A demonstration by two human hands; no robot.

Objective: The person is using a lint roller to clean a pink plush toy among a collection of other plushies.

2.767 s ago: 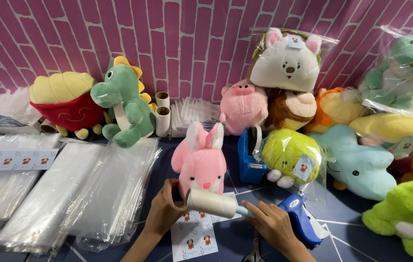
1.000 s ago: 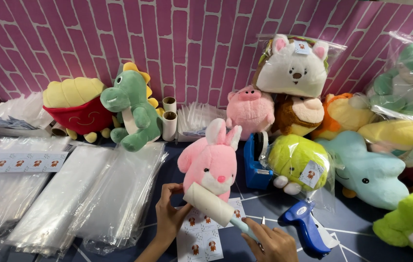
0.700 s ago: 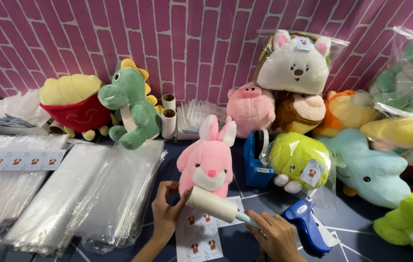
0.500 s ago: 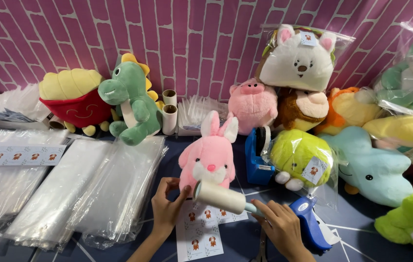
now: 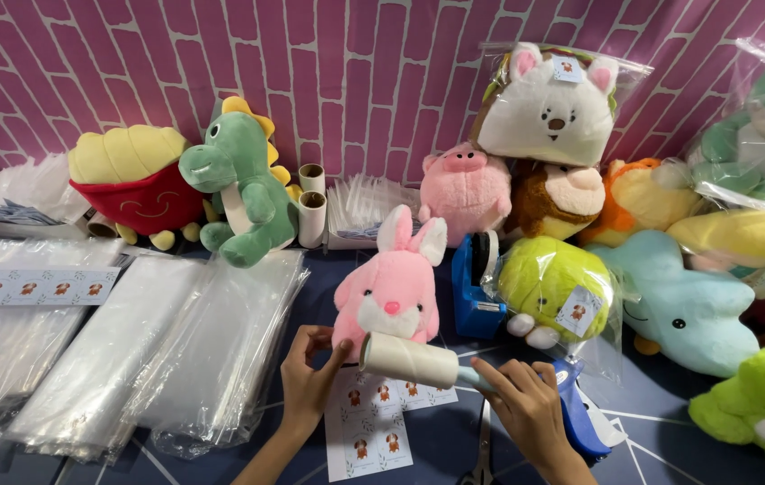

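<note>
Right hand (image 5: pixel 526 409) grips lint roller (image 5: pixel 409 361) handle; left hand (image 5: pixel 309 377) pinches pink bunny (image 5: pixel 389 292). Risk: bunny tips, roller snags sticker sheet (image 5: pixel 366 433).

The roller (image 5: pixel 407 360) covered the rabbit's (image 5: pixel 389 292) lower body, and the right hand (image 5: pixel 526 409) hid the roller's handle and part of the blue tool (image 5: pixel 580 422). The scissors (image 5: pixel 483 449) and both forearms ran off the bottom edge. The green plush (image 5: pixel 760 409) was cut by the right edge, and the sticker pictures (image 5: pixel 369 431) were too small to make out.
</note>
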